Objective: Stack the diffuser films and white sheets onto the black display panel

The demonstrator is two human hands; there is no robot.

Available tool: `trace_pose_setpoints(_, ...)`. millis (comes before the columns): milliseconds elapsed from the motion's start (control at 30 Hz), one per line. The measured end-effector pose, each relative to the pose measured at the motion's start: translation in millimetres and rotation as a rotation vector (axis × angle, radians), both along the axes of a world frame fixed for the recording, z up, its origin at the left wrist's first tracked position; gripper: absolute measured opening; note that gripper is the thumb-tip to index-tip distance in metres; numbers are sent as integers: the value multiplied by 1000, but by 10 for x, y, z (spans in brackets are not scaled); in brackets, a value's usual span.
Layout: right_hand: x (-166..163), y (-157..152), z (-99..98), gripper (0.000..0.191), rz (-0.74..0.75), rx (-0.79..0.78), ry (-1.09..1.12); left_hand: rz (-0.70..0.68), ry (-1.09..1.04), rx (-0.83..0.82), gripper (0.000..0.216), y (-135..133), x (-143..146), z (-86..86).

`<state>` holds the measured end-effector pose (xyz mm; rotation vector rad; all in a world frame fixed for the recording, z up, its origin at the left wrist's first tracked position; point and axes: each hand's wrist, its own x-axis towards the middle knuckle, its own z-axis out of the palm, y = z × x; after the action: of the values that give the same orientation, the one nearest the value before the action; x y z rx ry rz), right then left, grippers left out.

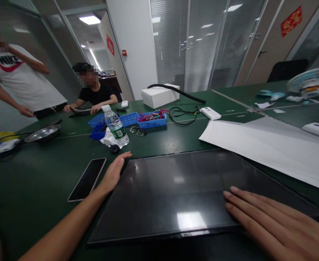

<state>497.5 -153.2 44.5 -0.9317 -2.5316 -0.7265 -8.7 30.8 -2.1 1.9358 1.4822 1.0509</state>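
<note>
A flat black display panel (159,195) lies on the green table in front of me, its glossy face up and reflecting the ceiling lights. Along its left edge rests my left hand (116,172), fingers stretched out toward the far left corner. My right hand (278,221) is laid over the right part of the panel with its fingers extended; whether the fingertips press on the surface I cannot tell. Left of my left hand is a smartphone (87,180) with a dark screen. A small black rounded object (114,149) sits just beyond my left fingers.
Behind the panel stand a water bottle (116,127), eyeglasses (138,131) and a blue tray (152,121) of coloured wires. A white box (160,96) is farther back. White sheet material (268,145) spreads at the right. A metal dish (42,133) lies left. Two people are across the table.
</note>
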Motion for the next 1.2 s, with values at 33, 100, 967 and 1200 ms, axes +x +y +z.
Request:
trace_pose_setpoints(33, -74, 66, -37, 49, 12, 29, -22, 21, 52, 59, 68, 1, -25, 20)
trace_pose_setpoints(100, -210, 188, -150, 39, 1, 26, -16, 80, 136, 163, 65, -1, -81, 65)
trace_pose_setpoints(967, 1041, 2338, -753, 74, -708, -579, 131, 133, 518, -42, 51, 501, 56, -110)
trace_pose_setpoints(1200, 844, 2141, -501, 64, -795, -568, 79, 273, 479, 10, 36, 565, 10, -113)
